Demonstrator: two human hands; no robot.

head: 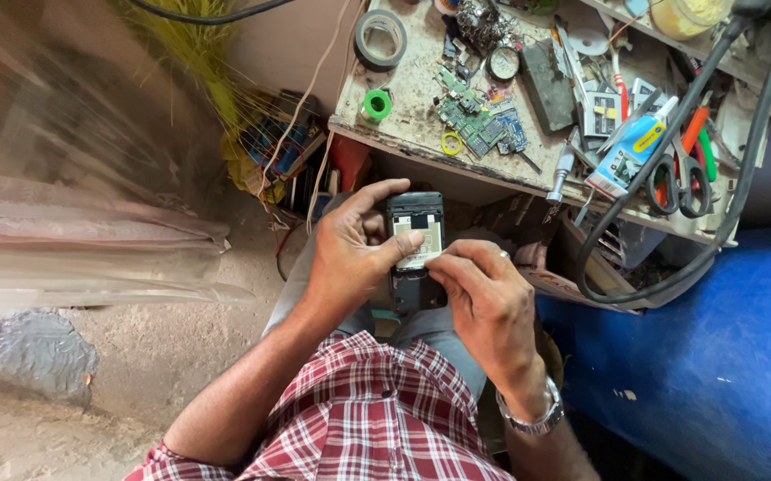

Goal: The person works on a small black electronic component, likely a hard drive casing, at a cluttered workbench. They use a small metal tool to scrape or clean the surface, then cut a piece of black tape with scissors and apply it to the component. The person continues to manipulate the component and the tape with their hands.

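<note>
Now we grip the opened phone [415,249] over our lap, left hand [350,254] wrapped round it, right hand [483,298] pinching its battery. It could slip loose and drop to the dirt floor [136,356], we reckon.

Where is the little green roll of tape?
In the head view, the green tape roll sits near the left front edge of the workbench, below the grey tape roll and left of the green circuit boards.
</note>
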